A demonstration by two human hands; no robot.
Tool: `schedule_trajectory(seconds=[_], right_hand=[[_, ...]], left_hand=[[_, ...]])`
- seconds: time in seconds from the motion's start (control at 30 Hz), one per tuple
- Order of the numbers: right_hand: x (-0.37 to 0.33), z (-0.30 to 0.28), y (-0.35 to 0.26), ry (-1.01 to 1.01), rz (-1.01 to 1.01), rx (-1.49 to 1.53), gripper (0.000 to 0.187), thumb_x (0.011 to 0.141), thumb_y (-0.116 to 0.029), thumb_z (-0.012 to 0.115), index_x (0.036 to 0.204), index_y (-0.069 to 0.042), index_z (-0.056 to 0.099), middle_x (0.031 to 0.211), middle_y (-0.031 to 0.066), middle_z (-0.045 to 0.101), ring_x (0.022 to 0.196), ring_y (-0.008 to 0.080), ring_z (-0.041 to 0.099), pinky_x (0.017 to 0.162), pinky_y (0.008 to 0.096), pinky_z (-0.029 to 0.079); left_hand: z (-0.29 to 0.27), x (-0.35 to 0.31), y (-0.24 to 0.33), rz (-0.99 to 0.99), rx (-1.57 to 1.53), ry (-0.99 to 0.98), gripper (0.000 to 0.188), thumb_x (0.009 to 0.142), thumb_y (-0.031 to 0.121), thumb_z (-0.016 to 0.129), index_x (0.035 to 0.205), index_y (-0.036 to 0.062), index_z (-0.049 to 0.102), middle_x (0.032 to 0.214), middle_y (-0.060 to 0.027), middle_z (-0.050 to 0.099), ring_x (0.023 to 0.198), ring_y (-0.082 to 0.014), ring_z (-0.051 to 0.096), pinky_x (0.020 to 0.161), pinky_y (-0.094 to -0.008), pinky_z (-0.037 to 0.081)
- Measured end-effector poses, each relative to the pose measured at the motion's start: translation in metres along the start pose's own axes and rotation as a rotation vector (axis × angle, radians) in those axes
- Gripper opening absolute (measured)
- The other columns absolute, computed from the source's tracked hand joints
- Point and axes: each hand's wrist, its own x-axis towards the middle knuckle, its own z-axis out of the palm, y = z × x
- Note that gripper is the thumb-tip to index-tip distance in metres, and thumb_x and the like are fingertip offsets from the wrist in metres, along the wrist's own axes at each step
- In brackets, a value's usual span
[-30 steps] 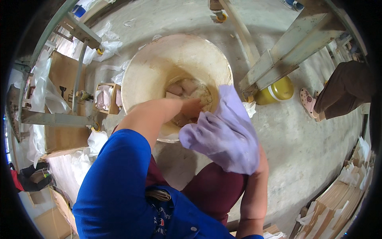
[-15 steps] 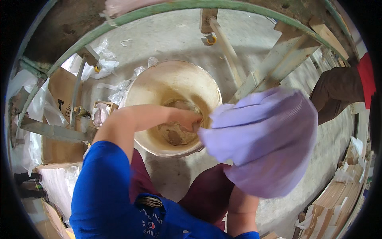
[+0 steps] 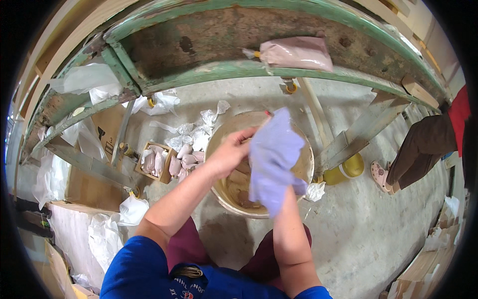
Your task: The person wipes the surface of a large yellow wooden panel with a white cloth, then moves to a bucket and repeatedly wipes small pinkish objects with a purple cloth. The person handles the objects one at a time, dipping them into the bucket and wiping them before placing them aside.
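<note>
A limp lilac cloth [image 3: 276, 157] hangs over a large pale bucket [image 3: 219, 197] that stands on the floor between my knees. My left hand [image 3: 233, 152] pinches the cloth's left edge, above the bucket's mouth. My right hand is covered by the cloth; only the wrist and forearm show below it, and the cloth hangs from that hand. A small red tip of something I cannot make out [image 3: 268, 114] shows at the cloth's top. Lumpy tan material [image 3: 240, 187] lies in the bottom of the bucket, partly hidden by my hands and the cloth.
A green-edged bench [image 3: 199, 74] spans the far side, bearing a pink filled bag [image 3: 298, 53]. Left of the bucket are a wooden box [image 3: 153, 172] of pink bags and crumpled plastic [image 3: 201, 133]. At right are a yellow-green container [image 3: 351, 167] and another person's leg [image 3: 420, 132].
My right hand has brought the cloth from the right to over the bucket. My left hand has come up out of the bucket to the cloth's edge. The view has tilted upward.
</note>
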Motion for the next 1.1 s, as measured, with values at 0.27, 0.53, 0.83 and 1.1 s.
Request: schedule_trajectory(seconds=[0.27,0.53,0.83,1.1], right_hand=[[0.018,-0.007,0.017,-0.110,-0.350,-0.696,0.018,0.090,-0.021,0.048,0.097,-0.005,0.053,0.088,0.0049,0.055,0.085,0.0193,0.053,0.076,0.0334,0.044],[0.005,-0.006,-0.010,-0.032,0.492,0.842,0.015,0.087,-0.020,0.053,0.090,-0.005,0.052,0.080,0.0060,0.054,0.067,0.0176,0.050,0.055,0.0311,0.044],[0.009,-0.010,-0.014,-0.018,0.489,1.089,0.022,0.088,-0.022,0.044,0.092,-0.002,0.050,0.084,0.0090,0.054,0.074,0.0190,0.049,0.065,0.0319,0.044],[0.022,-0.017,-0.007,-0.052,0.328,1.055,0.030,0.093,-0.030,0.042,0.100,-0.003,0.048,0.090,0.0094,0.054,0.083,0.0213,0.053,0.073,0.0345,0.046]], left_hand=[[-0.014,-0.040,0.039,0.717,1.282,0.232,0.036,0.087,0.013,0.052,0.122,0.0064,0.054,0.126,-0.0159,0.045,0.118,-0.0263,0.043,0.103,-0.0330,0.028],[-0.031,-0.015,-0.033,-0.351,0.037,-0.184,0.039,0.093,0.029,0.052,0.126,0.0096,0.050,0.122,-0.0036,0.055,0.110,-0.0146,0.052,0.090,-0.0332,0.046],[-0.047,-0.012,-0.043,-0.199,-0.682,-0.511,0.040,0.088,0.021,0.061,0.123,0.0052,0.050,0.112,-0.0061,0.060,0.103,-0.0172,0.058,0.090,-0.0339,0.047],[0.004,-0.027,-0.019,0.144,-0.499,-0.308,0.059,0.083,0.018,0.069,0.132,0.0081,0.037,0.119,-0.0036,0.051,0.110,-0.0138,0.049,0.095,-0.0313,0.041]])
